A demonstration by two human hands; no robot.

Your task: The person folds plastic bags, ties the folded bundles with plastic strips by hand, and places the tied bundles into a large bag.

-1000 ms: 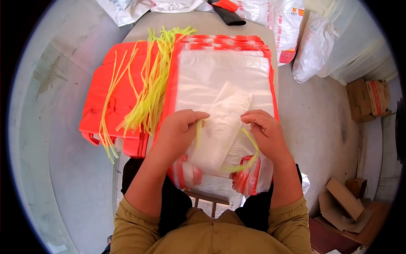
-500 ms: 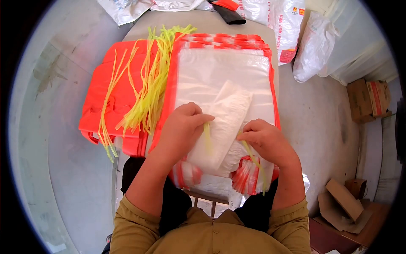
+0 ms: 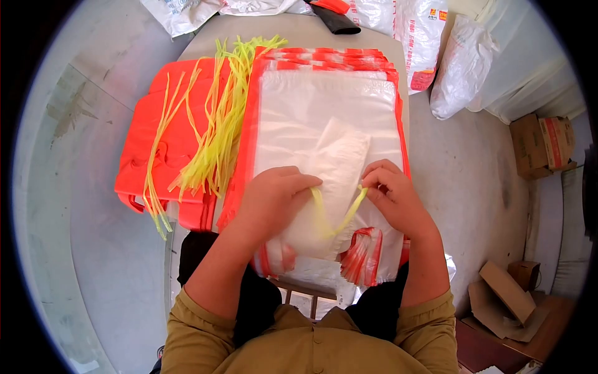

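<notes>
A yellow plastic strip [image 3: 325, 229] hangs in a U between my two hands. My left hand [image 3: 280, 199] pinches one end and my right hand [image 3: 391, 194] pinches the other, both closed. Beneath them lies a folded bundle of whitish clear plastic bags [image 3: 341, 159], set slantwise on a stack of clear bags with red edges [image 3: 324, 93]. Near my right wrist, a gathered red-and-white bag end [image 3: 362, 257] fans out over the near edge. Another red-and-white end [image 3: 275, 258] shows below my left hand, partly hidden by it.
Left of the stack, a bunch of loose yellow strips [image 3: 230, 124] lies across folded red bags [image 3: 146, 140]. White printed sacks [image 3: 427, 43] stand behind the table [image 3: 237, 28]. Cardboard boxes [image 3: 541, 146] and an opened carton [image 3: 507, 296] are on the right.
My right hand has moved up, raising its end of the strip. The strip, which hung separately from each hand, now shows as one loop between them. My left hand shifted slightly right.
</notes>
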